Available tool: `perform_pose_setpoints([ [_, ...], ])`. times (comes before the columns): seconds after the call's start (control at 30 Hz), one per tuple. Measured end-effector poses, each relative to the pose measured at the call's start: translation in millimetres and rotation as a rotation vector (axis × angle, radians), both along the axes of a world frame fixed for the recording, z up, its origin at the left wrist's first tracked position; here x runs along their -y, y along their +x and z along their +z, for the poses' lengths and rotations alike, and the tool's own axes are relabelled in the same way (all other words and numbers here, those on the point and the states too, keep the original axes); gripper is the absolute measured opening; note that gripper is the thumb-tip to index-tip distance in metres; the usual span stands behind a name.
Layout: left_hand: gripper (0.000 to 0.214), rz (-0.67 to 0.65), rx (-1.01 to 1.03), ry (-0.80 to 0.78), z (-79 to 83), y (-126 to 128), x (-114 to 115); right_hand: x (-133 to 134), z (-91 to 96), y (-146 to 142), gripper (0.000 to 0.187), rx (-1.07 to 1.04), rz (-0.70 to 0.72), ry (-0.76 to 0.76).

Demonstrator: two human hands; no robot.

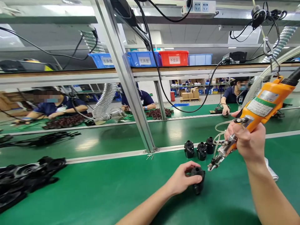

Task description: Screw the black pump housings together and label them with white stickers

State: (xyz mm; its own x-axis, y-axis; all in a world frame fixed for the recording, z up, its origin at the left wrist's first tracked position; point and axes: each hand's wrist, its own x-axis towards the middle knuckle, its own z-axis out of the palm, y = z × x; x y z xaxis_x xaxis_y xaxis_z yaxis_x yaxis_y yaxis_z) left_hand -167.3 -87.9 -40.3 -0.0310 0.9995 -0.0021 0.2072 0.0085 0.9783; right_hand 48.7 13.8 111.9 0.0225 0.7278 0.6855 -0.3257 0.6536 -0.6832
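Note:
My left hand (185, 178) is closed around a small black pump housing (198, 184) on the green bench top. A round port shows at its upper end. In my right hand (250, 140) is an orange electric screwdriver (262, 103), its fingers wrapped round the lower body. The tool slants down to the left, and its metal tip (212, 165) is beside and above the held housing, apart from it. A hook holds the tool's upper end. Behind the left hand stand three similar black housings (202, 151), upright on the bench.
Black ring-shaped parts (30, 178) lie in a heap at the left. A metal post (131, 84) rises from the bench rail, with a few small screws (150, 157) at its foot. A white cloth (271, 170) lies behind my right forearm. Co-workers sit across the bench.

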Motion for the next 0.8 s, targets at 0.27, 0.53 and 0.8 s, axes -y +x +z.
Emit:
perform_pose_setpoints([
  [0.27, 0.042, -0.031, 0.202, 0.037, -12.4, 16, -20, 2, -5.4, -18, 0.042, -0.049, 0.149, -0.057],
  [0.53, 0.041, -0.028, 0.215, 0.028, -8.7, 20, -19, 4, -9.5, -30, 0.039, -0.003, 0.117, -0.052],
  [0.8, 0.044, -0.027, 0.226, 0.091, -16.7, 20, -19, 11, -17.6, -53, 0.034, 0.126, 0.066, -0.038],
])
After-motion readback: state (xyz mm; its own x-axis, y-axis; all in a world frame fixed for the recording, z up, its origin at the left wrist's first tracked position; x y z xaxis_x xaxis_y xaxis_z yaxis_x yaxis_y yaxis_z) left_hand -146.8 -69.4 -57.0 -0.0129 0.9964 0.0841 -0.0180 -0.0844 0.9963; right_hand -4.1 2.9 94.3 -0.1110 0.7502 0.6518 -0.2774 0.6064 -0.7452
